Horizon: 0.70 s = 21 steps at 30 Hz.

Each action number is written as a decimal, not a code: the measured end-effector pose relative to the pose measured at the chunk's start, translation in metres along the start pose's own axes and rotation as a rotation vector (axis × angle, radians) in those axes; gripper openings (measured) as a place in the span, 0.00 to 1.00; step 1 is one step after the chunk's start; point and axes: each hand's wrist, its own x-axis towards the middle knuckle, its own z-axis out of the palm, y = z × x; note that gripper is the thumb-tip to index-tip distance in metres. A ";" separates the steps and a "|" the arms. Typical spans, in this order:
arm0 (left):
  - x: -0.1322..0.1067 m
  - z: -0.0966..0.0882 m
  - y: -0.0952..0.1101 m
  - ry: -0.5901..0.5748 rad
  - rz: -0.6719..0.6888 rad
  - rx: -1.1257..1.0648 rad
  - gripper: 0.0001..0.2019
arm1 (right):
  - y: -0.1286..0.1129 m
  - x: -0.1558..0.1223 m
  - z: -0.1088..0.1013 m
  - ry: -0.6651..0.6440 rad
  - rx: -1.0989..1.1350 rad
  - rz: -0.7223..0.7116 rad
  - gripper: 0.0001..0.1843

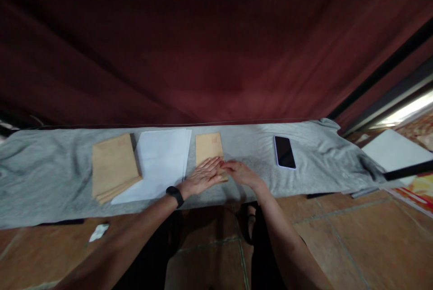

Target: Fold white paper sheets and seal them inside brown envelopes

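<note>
A brown paper envelope (208, 143) with a small reddish print near its top lies on the grey cloth in front of me. My left hand (204, 175), with a black band on its wrist, rests flat over the envelope's lower part, fingers stretched out. At the envelope's right edge is my right hand (240, 172), its fingers pressed together and their tips close to those of my left hand. The edge under the right fingertips is partly hidden.
White paper sheets (164, 159) lie left of the envelope, partly under a fanned stack of brown envelopes (113, 163). A phone (284, 152) in a light purple case lies to the right. Grey cloth (250, 141) covers the narrow surface; a dark red curtain (203, 64) hangs behind.
</note>
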 end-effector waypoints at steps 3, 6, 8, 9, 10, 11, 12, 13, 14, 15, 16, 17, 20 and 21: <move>-0.016 0.003 0.007 0.012 0.006 -0.022 0.32 | 0.001 0.000 0.001 0.003 -0.008 0.037 0.20; -0.033 0.005 0.013 0.062 -0.007 -0.051 0.34 | 0.003 -0.003 0.003 -0.004 -0.028 0.032 0.20; -0.043 0.006 0.016 0.114 -0.041 -0.096 0.31 | 0.006 -0.007 0.004 -0.012 -0.033 -0.002 0.19; -0.046 0.006 0.017 0.140 -0.059 -0.125 0.29 | 0.008 -0.009 0.005 -0.019 -0.033 -0.020 0.19; -0.048 0.005 0.017 0.160 -0.072 -0.157 0.27 | 0.010 -0.012 0.006 -0.028 -0.034 -0.035 0.19; -0.048 0.004 0.017 0.173 -0.082 -0.188 0.26 | 0.011 -0.014 0.007 -0.041 -0.037 -0.047 0.18; -0.048 0.003 0.017 0.179 -0.088 -0.216 0.25 | 0.013 -0.017 0.008 -0.055 -0.044 -0.057 0.18; -0.048 0.002 0.017 0.183 -0.094 -0.238 0.25 | 0.014 -0.020 0.009 -0.070 -0.053 -0.068 0.18; -0.047 0.000 0.017 0.186 -0.104 -0.254 0.25 | 0.015 -0.022 0.010 -0.084 -0.064 -0.078 0.19; -0.046 -0.001 0.017 0.188 -0.115 -0.265 0.24 | 0.016 -0.025 0.011 -0.092 -0.075 -0.086 0.20; -0.046 -0.001 0.017 0.193 -0.127 -0.273 0.23 | 0.017 -0.027 0.013 -0.095 -0.084 -0.091 0.22; -0.046 -0.002 0.017 0.196 -0.136 -0.278 0.22 | 0.018 -0.028 0.014 -0.094 -0.089 -0.093 0.23; -0.047 -0.002 0.018 0.207 -0.146 -0.290 0.20 | 0.017 -0.028 0.017 -0.067 -0.085 -0.069 0.21; -0.047 -0.001 0.018 0.215 -0.148 -0.290 0.19 | 0.016 -0.027 0.018 -0.057 -0.084 -0.061 0.19</move>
